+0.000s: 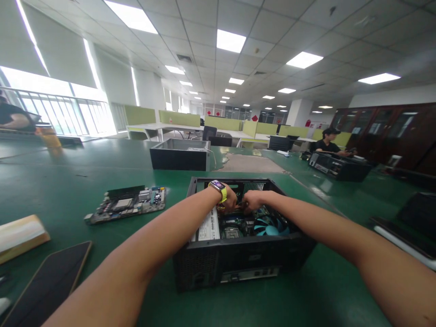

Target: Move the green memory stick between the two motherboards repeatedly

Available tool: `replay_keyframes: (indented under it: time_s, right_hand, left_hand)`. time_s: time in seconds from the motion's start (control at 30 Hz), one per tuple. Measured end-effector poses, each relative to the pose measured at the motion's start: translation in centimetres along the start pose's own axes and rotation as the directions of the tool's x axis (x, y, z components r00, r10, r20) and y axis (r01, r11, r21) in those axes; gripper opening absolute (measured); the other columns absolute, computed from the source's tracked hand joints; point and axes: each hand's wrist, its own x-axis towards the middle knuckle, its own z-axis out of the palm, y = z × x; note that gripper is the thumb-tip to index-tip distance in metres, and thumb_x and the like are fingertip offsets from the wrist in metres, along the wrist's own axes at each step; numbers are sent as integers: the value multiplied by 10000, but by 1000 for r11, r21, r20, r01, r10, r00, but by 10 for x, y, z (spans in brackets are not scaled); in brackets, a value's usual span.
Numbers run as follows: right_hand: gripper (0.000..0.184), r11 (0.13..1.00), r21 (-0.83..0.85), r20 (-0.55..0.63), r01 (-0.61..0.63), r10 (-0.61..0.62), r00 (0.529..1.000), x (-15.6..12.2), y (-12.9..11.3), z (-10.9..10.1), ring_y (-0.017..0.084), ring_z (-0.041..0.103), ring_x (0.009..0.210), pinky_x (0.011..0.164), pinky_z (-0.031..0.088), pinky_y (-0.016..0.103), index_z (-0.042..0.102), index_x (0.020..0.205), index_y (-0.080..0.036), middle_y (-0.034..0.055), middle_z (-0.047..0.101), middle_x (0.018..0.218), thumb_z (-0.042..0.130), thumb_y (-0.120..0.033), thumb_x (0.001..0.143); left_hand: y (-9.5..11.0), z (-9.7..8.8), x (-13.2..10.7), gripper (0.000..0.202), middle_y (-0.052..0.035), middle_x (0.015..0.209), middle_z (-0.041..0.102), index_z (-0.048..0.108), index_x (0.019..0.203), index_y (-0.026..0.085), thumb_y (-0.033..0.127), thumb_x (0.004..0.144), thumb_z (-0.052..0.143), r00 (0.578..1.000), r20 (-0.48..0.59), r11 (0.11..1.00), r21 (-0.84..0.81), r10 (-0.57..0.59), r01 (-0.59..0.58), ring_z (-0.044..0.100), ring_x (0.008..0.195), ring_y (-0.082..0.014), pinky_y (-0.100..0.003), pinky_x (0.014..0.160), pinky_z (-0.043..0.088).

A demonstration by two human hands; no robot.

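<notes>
An open black computer case (252, 254) lies on its side in front of me, and both hands reach down into it. My left hand (230, 199), with a smartwatch (218, 185) on a yellow-green band at the wrist, is over the far inner part, its fingers curled and partly hidden. Close beside it, my right hand (252, 200) has its fingers closed in a pinch; whatever either hand grips is too small and dark to make out. Below them are a blue fan (269, 226), a socket on the motherboard (232, 233) and a labelled power supply (208, 228).
Left of the case lies a loose motherboard (131, 203). A dark flat panel (51, 281) is at the lower left, and an open metal case shell (180, 159) stands beyond. A co-worker (327, 141) sits at another computer case (337, 165). The green tabletop has a torn patch (252, 163).
</notes>
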Motion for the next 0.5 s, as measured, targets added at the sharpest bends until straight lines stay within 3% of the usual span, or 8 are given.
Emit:
replay_keyframes:
  time_s: [0.13,0.33,0.5]
  right_hand:
    - [318,986,-144,10,-85,88,996,3,-3,8,224,625,808,646,455,272,698,874,-237,64,682,878,639,-395,605]
    - [249,980,-183,-30,-77,73,997,4,-9,11,235,623,829,681,455,291,700,837,-226,83,682,887,585,-324,640]
    - [277,976,-200,-51,-83,74,996,5,-9,11,250,621,848,695,460,310,699,865,-207,107,676,917,564,-321,651]
  left_hand:
    - [-2,8,8,196,29,492,621,711,599,220,265,412,751,998,53,1000,-5,-25,25,535,529,-145,-253,552,452]
    - [-4,14,16,185,-20,457,602,656,458,185,322,402,767,992,111,997,54,-67,62,548,539,-190,-315,586,462]
    - [-9,16,17,190,-54,517,626,689,535,171,325,441,750,997,35,996,55,-76,74,569,600,-227,-352,620,472]
